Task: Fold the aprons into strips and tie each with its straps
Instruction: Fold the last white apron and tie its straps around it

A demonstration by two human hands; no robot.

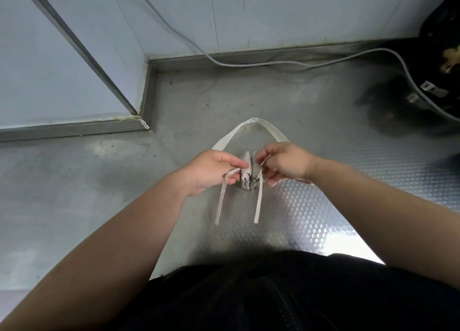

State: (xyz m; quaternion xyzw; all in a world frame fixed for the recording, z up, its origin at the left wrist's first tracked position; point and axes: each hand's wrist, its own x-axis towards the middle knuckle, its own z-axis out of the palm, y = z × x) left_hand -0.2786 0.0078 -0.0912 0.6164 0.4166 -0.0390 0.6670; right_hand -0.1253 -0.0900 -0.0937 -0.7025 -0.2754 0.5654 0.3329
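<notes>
A small folded off-white cloth apron bundle (249, 175) is held between both hands over the embossed steel counter (313, 206). The left hand (211, 172) pinches the left strap (221, 201) against it. The right hand (286, 162) curls round the right strap (258, 203), and fingers hide any knot. A white strap loop (254, 121) arcs beyond, its ends covered. A black object (438, 86) is cut off at the right.

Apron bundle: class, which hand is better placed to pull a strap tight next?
Probably the left hand: it already pinches a hanging strap beside the apron bundle. What the right hand grips is unclear.
</notes>
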